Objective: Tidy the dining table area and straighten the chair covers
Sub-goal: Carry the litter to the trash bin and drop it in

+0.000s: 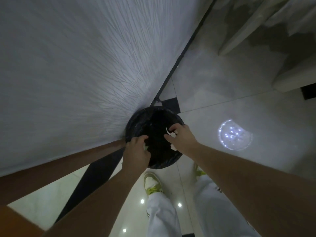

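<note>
Both hands, left (136, 151) and right (179, 135), pinch white scraps over the bin (136, 120); we judge disposal underway; next we release them inside.

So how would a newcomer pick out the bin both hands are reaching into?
Follow the white wall down to where it meets the pale tiled floor. The bin sits there, round and lined with a black bag, the only dark round thing, with the left hand and right hand over its mouth.
</note>
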A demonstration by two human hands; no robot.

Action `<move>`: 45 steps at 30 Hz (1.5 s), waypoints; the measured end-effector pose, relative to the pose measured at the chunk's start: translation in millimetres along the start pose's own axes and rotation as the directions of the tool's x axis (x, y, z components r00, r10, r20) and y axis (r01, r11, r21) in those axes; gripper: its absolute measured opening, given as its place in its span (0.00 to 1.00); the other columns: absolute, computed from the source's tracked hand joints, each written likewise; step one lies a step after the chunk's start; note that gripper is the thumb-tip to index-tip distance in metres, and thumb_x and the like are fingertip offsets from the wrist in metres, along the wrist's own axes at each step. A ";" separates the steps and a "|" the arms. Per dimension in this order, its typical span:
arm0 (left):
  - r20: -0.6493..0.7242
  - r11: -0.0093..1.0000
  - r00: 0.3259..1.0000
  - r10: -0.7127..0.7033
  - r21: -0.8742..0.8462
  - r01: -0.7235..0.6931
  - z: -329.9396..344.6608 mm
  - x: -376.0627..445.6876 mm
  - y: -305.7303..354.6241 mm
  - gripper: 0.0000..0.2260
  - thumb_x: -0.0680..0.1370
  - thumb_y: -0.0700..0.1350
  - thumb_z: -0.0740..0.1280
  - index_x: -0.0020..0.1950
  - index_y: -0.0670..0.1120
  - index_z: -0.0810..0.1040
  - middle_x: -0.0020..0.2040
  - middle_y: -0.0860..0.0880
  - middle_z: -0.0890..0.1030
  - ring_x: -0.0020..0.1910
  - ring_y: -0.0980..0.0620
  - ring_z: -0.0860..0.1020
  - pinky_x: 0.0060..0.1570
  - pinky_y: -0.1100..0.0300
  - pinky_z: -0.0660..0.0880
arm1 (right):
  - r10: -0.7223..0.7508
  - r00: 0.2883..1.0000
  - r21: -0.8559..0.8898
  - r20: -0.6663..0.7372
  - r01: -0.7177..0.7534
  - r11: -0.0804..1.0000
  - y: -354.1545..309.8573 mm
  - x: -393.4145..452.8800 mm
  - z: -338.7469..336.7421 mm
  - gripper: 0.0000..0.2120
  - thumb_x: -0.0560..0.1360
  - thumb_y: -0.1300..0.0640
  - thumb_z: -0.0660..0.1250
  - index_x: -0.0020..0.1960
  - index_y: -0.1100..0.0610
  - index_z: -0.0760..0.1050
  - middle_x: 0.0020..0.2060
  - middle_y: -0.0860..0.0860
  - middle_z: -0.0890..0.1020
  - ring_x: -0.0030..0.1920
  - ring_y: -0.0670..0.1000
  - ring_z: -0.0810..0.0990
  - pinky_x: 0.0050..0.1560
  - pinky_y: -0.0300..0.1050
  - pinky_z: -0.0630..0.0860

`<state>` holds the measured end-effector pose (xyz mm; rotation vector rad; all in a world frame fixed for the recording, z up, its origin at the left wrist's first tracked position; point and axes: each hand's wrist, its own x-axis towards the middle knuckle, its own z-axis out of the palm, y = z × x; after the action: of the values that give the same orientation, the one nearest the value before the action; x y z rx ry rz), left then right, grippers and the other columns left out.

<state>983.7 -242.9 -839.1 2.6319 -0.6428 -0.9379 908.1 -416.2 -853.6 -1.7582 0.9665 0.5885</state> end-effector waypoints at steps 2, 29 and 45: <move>-0.024 0.997 1.000 -0.004 0.082 0.006 -2.5 3.6 -0.2 0.21 0.72 0.40 0.67 0.65 0.49 0.73 0.64 0.46 0.70 0.61 0.44 0.67 0.57 0.55 0.66 | 0.018 0.997 0.005 0.073 -0.018 1.000 0.2 2.8 4.2 0.28 0.74 0.45 0.67 0.70 0.50 0.63 0.67 0.55 0.64 0.63 0.58 0.70 0.65 0.52 0.70; 0.286 0.785 0.927 0.243 0.503 -0.361 3.5 3.3 -19.2 0.35 0.74 0.59 0.61 0.78 0.56 0.52 0.79 0.50 0.54 0.77 0.45 0.53 0.68 0.32 0.56 | -0.515 0.851 -0.838 0.103 0.353 0.415 17.6 -31.3 -6.6 0.31 0.78 0.48 0.58 0.77 0.53 0.54 0.76 0.56 0.57 0.76 0.58 0.55 0.73 0.55 0.43; 0.044 0.767 0.924 0.379 0.545 -0.340 -89.1 -89.1 49.9 0.27 0.75 0.58 0.56 0.70 0.46 0.71 0.75 0.43 0.66 0.74 0.42 0.61 0.70 0.37 0.53 | -0.457 0.888 -0.808 -0.050 0.233 0.542 -17.5 -157.5 -64.2 0.32 0.79 0.45 0.52 0.78 0.52 0.44 0.78 0.55 0.49 0.77 0.57 0.47 0.75 0.56 0.43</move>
<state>964.3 -232.7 -705.3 2.8130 -1.5337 -0.6016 831.1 -419.3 -701.0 -2.8150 0.4728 0.5645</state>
